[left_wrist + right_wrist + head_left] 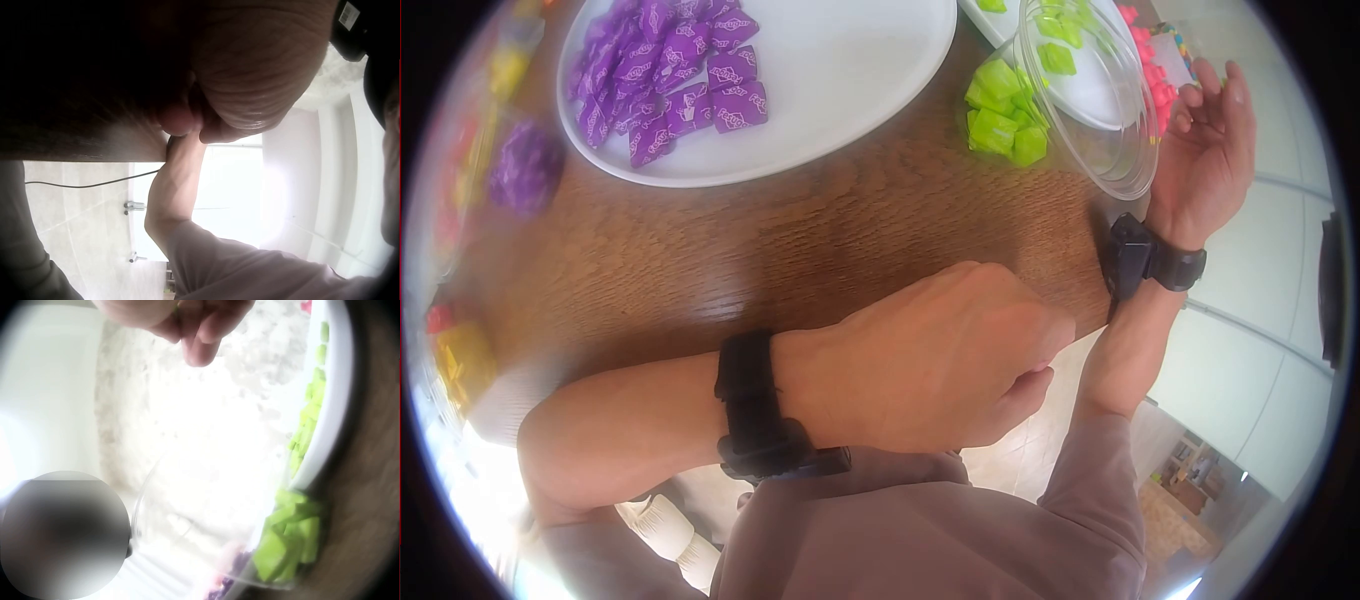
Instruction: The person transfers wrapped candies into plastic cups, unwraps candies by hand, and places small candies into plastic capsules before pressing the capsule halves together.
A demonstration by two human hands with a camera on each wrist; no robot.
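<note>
Please take the clear bowl [1100, 140] as your reference: it stands tilted at the right side of the wooden table [720, 240], and its rim makes a long oval which runs from the far side toward you, slightly to the right. Your right hand [1210, 165] is the nearer one; it is just to the right of the bowl, the palm turned toward it, the fingers relaxed and pinching nothing that I can see. Whether this palm touches the rim, I cannot tell. Your left hand [930, 360] is to the left of the bowl and closer to your body, with its back upward and the fingers bent under; I cannot tell if they hold something. The green packets [995, 130] lie in a small heap at the left edge of the bowl, on the side opposite to your right hand. Well to the left of the bowl, purple packets [670, 75] lie on a white plate [830, 90].
</note>
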